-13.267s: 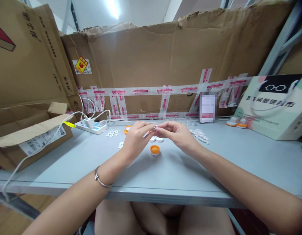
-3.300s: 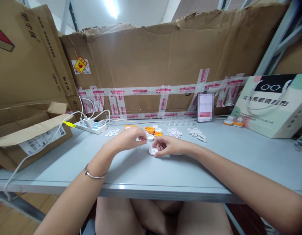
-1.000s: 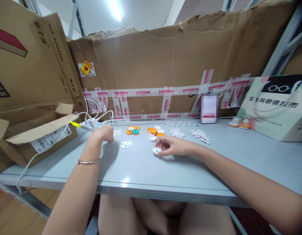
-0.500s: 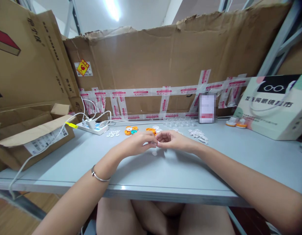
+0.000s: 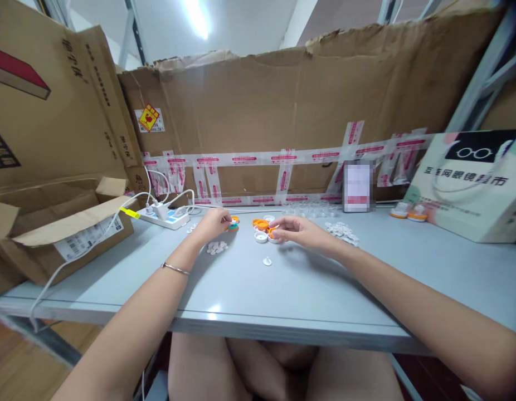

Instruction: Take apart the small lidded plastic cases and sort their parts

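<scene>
My left hand [image 5: 217, 224] is closed at the left group of caps, fingertips down by a teal cap [image 5: 233, 227] and an orange one; what it pinches is mostly hidden. My right hand [image 5: 298, 231] reaches into the middle group, thumb and fingers closed on an orange cap [image 5: 271, 232]. Beside that cap are a white ring-shaped cap [image 5: 261, 237] and more orange caps [image 5: 262, 224]. Nearer the table's front lies a small white disc with a stem [image 5: 267, 261]. A cluster of flat white discs [image 5: 217, 248] lies below my left hand.
Small white parts [image 5: 341, 233] are heaped right of my right hand, with clear cups [image 5: 310, 209] behind. A phone [image 5: 356, 186] leans on the cardboard. A power strip [image 5: 166, 218] and an open box [image 5: 66, 223] stand left, a paper bag [image 5: 471, 189] right.
My hands were together in the middle and have moved apart. The left went left to the teal and orange caps; the right stayed nearby, now at an orange cap. The view shifted slightly.
</scene>
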Tool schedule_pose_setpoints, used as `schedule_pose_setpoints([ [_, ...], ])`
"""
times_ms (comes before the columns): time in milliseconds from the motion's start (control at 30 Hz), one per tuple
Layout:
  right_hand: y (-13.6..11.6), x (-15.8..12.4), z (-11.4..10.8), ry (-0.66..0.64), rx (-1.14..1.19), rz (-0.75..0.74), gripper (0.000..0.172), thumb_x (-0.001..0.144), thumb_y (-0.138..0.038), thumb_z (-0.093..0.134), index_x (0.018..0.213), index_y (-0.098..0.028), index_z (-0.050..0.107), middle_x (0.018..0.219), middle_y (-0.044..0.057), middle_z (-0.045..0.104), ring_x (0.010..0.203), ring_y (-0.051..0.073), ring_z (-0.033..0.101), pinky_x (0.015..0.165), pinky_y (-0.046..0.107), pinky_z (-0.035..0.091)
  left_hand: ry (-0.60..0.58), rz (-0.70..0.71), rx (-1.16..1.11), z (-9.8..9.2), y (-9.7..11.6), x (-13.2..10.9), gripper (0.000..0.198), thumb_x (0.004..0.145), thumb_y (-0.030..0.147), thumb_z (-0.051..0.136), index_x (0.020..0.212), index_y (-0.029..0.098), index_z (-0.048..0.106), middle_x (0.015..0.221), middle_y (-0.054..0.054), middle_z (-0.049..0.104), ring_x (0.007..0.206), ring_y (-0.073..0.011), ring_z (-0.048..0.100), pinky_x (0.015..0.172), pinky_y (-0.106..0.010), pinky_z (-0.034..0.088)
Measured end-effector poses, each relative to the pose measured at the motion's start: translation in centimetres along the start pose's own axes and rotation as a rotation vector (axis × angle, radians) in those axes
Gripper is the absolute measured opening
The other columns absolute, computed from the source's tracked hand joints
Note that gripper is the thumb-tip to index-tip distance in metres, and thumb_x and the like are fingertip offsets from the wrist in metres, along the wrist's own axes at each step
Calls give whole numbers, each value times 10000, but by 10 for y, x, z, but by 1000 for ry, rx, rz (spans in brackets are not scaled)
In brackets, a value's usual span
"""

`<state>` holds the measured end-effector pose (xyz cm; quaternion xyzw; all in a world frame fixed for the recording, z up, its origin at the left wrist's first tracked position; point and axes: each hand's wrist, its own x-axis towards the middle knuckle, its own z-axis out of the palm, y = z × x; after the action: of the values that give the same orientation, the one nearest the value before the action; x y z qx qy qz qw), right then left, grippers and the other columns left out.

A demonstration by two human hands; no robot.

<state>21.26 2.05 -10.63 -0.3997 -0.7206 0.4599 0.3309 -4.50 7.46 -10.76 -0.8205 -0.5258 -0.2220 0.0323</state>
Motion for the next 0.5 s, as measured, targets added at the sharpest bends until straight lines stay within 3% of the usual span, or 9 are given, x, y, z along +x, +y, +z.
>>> schedule_pose_setpoints([
  [167, 0, 2, -5, 78, -85, -18, 338, 729, -439, 578, 936, -171, 584, 844, 49, 660, 760, 148, 597, 704, 279, 448, -30, 5, 21, 8, -1, 4, 123, 718, 151, 542, 743, 132, 660, 738, -47, 624, 660, -142, 536, 614, -231, 391],
  [300, -1, 5, -41, 222, -246, -70, 351, 710, -470, 578, 897, -173, 600, 837, 47, 650, 747, 150, 585, 710, 278, 442, -21, 6, 21, 8, 1, 3, 135, 712, 136, 542, 771, 138, 664, 805, -54, 610, 694, -145, 547, 672, -243, 418],
  [367, 3, 2, -75, 445, -395, -76, 333, 708, -450, 584, 895, -176, 615, 879, 52, 649, 779, 151, 575, 726, 267, 431, 6, 5, 16, 7, 3, 2, 154, 717, 133, 537, 813, 141, 657, 883, -60, 592, 740, -144, 552, 720, -250, 426],
  [433, 12, -5, -113, 856, -548, 12, 304, 738, -405, 557, 904, -159, 620, 925, 75, 645, 799, 149, 566, 741, 253, 419, 46, -3, 8, 5, 5, 1, 167, 731, 140, 526, 845, 141, 648, 931, -66, 571, 780, -149, 552, 754, -263, 429],
  [500, 27, -14, -146, 1094, -585, 114, 352, 801, -306, 468, 1037, -64, 566, 1029, 190, 596, 901, 203, 539, 796, 315, 392, 82, 7, -29, 2, 10, -2, 162, 746, 157, 519, 848, 144, 644, 924, -64, 563, 794, -152, 553, 759, -272, 433],
])
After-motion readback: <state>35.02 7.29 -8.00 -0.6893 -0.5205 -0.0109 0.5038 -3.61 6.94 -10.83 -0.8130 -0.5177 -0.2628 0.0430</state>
